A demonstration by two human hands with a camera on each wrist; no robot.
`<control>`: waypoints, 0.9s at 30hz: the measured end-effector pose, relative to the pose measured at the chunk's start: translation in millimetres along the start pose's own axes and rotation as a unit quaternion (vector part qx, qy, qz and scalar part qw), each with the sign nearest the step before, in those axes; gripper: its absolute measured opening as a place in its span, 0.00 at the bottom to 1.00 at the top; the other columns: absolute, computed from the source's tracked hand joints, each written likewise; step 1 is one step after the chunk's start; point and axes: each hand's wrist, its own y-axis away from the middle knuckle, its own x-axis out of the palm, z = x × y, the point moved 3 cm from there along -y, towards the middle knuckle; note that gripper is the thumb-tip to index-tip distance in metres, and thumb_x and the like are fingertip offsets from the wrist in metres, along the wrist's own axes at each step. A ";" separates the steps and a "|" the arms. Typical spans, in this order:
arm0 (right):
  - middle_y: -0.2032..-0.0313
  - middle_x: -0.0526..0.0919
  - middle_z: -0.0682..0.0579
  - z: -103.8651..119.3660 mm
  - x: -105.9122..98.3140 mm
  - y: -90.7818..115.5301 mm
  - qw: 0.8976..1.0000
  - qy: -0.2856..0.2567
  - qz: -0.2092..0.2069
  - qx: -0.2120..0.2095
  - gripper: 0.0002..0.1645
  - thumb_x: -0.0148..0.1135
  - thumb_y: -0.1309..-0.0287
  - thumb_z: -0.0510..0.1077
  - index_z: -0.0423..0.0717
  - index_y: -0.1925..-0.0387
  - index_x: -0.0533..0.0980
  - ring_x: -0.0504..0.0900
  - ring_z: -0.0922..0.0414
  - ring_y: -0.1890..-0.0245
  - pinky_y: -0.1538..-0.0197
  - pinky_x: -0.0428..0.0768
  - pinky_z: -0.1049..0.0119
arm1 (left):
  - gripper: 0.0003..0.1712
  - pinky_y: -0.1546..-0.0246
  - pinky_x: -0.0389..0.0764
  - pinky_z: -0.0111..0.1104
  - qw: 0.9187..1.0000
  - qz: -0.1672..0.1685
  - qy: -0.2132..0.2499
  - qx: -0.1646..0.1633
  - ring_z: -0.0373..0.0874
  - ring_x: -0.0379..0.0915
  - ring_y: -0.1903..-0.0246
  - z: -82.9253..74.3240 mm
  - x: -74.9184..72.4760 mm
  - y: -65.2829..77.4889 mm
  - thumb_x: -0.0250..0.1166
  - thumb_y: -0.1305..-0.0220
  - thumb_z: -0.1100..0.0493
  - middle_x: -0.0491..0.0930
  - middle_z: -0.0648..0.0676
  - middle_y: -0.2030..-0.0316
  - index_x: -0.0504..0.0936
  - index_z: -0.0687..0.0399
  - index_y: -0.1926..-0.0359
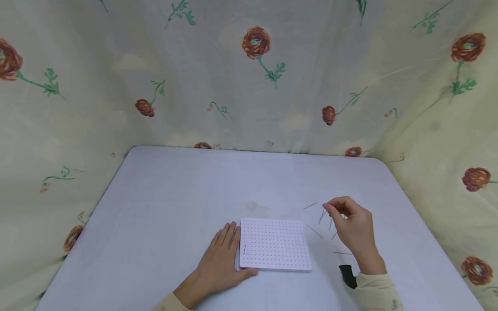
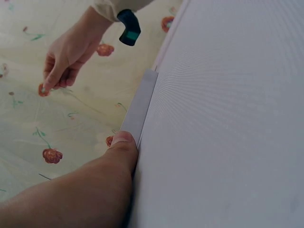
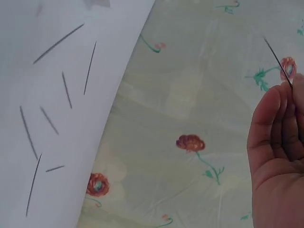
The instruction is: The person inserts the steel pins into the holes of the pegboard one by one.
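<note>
A white board (image 1: 276, 244) with a grid of small holes lies on the table. One thin dark pin (image 1: 244, 249) stands at its left side. My left hand (image 1: 221, 261) rests against the board, straight fingers along its left edge and thumb at the near left corner; the left wrist view shows that thumb (image 2: 122, 142) on the board's side face. Right of the board, my right hand (image 1: 354, 220) is raised above the table. Its thumb and forefinger pinch a thin dark needle-like pin (image 3: 274, 53), which sticks out past the fingertips in the right wrist view.
Several similar loose pins (image 3: 58, 43) lie scattered on the white table (image 1: 175, 194) to the right of the board. A black strap (image 1: 348, 276) hangs at the right sleeve. Flower-patterned cloth (image 1: 233, 77) surrounds the table's back and sides.
</note>
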 end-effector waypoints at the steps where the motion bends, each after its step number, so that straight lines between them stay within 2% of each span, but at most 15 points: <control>1: 0.72 0.88 0.48 3.1 1.3 0.3 1.000 -0.001 0.002 -0.010 0.06 0.74 0.45 0.32 0.39 0.68 0.82 0.75 0.77 0.72 0.63 0.72 0.89 | 0.68 0.22 0.57 0.51 1.000 0.000 0.000 -0.001 0.60 0.46 0.20 0.0 0.1 -0.2 0.54 0.42 0.17 0.51 0.66 0.21 0.53 0.67 0.21; 6: 0.73 0.89 0.50 19.4 8.7 1.1 0.998 -0.020 0.002 -0.063 0.09 0.78 0.53 0.29 0.41 0.72 0.84 0.77 0.74 0.71 0.65 0.73 0.87 | 0.68 0.22 0.57 0.51 1.000 -0.002 0.001 -0.001 0.60 0.46 0.20 0.9 0.2 -0.7 0.54 0.42 0.17 0.52 0.66 0.21 0.53 0.67 0.21; 12: 0.73 0.89 0.52 37.7 16.9 2.8 0.991 -0.032 0.009 -0.128 0.13 0.80 0.59 0.27 0.41 0.73 0.84 0.82 0.66 0.72 0.65 0.76 0.85 | 0.69 0.22 0.56 0.50 1.000 0.007 0.002 -0.004 0.59 0.45 0.20 1.3 1.6 -0.4 0.53 0.42 0.16 0.51 0.65 0.20 0.52 0.66 0.21; 19: 0.74 0.88 0.51 53.3 32.0 7.5 0.977 -0.080 0.034 -0.194 0.17 0.80 0.64 0.24 0.43 0.74 0.82 0.82 0.63 0.74 0.66 0.77 0.84 | 0.69 0.22 0.56 0.51 1.000 0.007 0.001 -0.008 0.59 0.45 0.19 1.7 1.3 -0.3 0.53 0.42 0.16 0.51 0.65 0.20 0.52 0.65 0.21; 21: 0.74 0.88 0.50 57.4 36.2 9.3 0.972 -0.101 0.047 -0.208 0.16 0.79 0.61 0.25 0.43 0.74 0.82 0.83 0.61 0.74 0.65 0.77 0.83 | 0.69 0.21 0.56 0.50 1.000 0.010 -0.001 -0.012 0.59 0.44 0.19 2.2 2.2 -0.5 0.53 0.43 0.16 0.50 0.64 0.20 0.51 0.65 0.20; 25: 0.73 0.88 0.51 65.1 43.1 12.9 0.963 -0.127 0.066 -0.230 0.07 0.76 0.45 0.40 0.44 0.72 0.83 0.85 0.58 0.73 0.63 0.80 0.82 | 0.69 0.21 0.56 0.50 1.000 0.012 -0.006 -0.014 0.58 0.44 0.19 2.9 3.1 -1.0 0.53 0.43 0.16 0.50 0.63 0.20 0.50 0.63 0.20; 27: 0.73 0.88 0.52 68.4 46.2 14.1 0.959 -0.132 0.068 -0.242 0.12 0.70 0.39 0.48 0.44 0.72 0.83 0.86 0.58 0.73 0.62 0.80 0.82 | 0.69 0.22 0.56 0.50 1.000 0.009 -0.010 -0.012 0.58 0.44 0.19 3.4 3.0 -1.4 0.54 0.43 0.16 0.50 0.63 0.20 0.51 0.63 0.20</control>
